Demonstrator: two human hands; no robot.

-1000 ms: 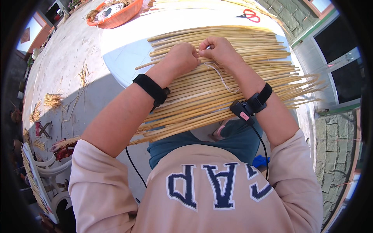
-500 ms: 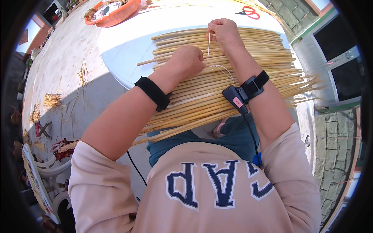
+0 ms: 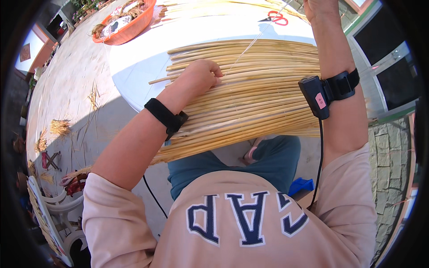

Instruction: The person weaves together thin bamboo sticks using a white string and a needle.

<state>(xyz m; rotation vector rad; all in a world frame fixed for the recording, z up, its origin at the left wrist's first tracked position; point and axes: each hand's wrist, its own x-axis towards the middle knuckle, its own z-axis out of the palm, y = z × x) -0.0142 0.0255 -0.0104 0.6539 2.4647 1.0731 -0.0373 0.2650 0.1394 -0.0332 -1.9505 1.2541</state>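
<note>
A row of straw-coloured stalks [image 3: 250, 96] lies side by side as a mat across the table, with lines of pale stitching running over it. My left hand [image 3: 202, 75] rests at the mat's left part, thumb and forefinger closed on the stalks; what lies between the fingertips is partly hidden. Right beside those fingers a white thread [image 3: 254, 42] rises from the mat and runs taut toward the upper right, leaving the picture at the top. My right hand [image 3: 321, 8] is raised at the top edge, its fingers bent and mostly cut off, at the thread's far end.
Red-handled scissors [image 3: 278, 18] lie on the white table [image 3: 134, 78] beyond the mat. An orange basin [image 3: 134, 27] holding straw stands at the far left. More loose stalks [image 3: 196, 10] lie at the back. A white chair [image 3: 58, 207] is at lower left.
My right hand has moved up and to the right, drawing the thread out into a long taut line. My left hand has shifted slightly left and down.
</note>
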